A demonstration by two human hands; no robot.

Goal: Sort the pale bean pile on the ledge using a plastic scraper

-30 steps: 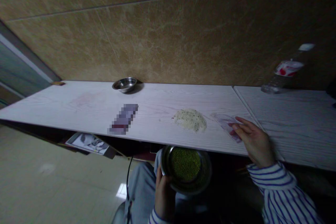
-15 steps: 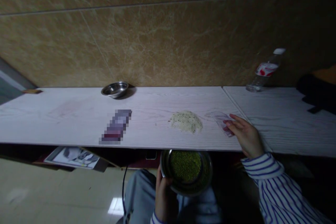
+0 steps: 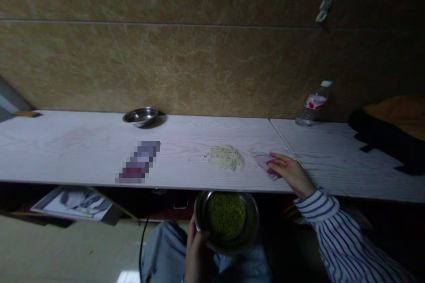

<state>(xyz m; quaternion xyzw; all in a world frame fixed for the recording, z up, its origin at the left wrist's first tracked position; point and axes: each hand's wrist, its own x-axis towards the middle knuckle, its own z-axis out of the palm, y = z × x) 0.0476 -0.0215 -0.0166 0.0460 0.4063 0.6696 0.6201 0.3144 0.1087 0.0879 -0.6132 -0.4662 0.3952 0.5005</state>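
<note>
My left hand (image 3: 197, 252) grips the rim of a steel bowl (image 3: 252, 223) filled with green mung beans (image 3: 226, 214), held over my lap below the table edge. My right hand (image 3: 288, 171) rests on the white wooden table (image 3: 83, 150), its fingers lying on a clear plastic bag (image 3: 262, 159) with red print. A small heap of white rice (image 3: 225, 158) with dark specks sits just left of the bag.
An empty steel bowl (image 3: 141, 116) stands by the tiled wall. A blurred rectangular object (image 3: 137, 167) lies near the front edge. A water bottle (image 3: 312, 104) and dark clothing (image 3: 388, 135) occupy the right. A magazine (image 3: 75, 203) sits under the table.
The view has shifted rightward and down, so everything slid left in frame. My right hand stays on the plastic bag, and my left hand keeps holding the bean bowl.
</note>
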